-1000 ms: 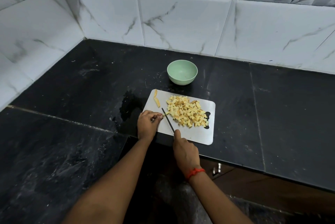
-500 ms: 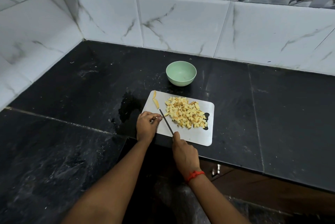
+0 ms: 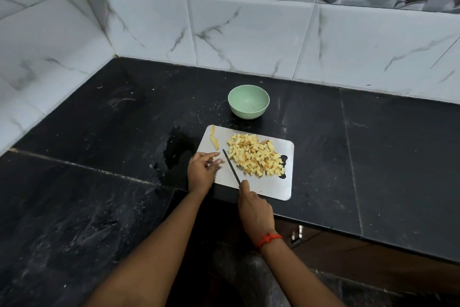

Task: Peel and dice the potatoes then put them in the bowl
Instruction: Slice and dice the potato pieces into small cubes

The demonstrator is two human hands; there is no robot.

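Gripping knife (image 3: 231, 166), right hand (image 3: 254, 209) nearside of diced potatoes (image 3: 256, 155); left hand (image 3: 201, 169) spread loosely on board (image 3: 273, 188)

Of the person, only two arms showed, entering from the 6 o'clock edge of the view. The left forearm (image 3: 149, 252) and the right forearm (image 3: 293, 269) were both bare along all their visible length, and the left hand (image 3: 201, 173) and right hand (image 3: 255, 209) were bare as well. Round the right wrist, at the 5 o'clock end of that hand, ran a thin red-orange thread band (image 3: 270, 239), thicker and bunched towards its 9 o'clock end.
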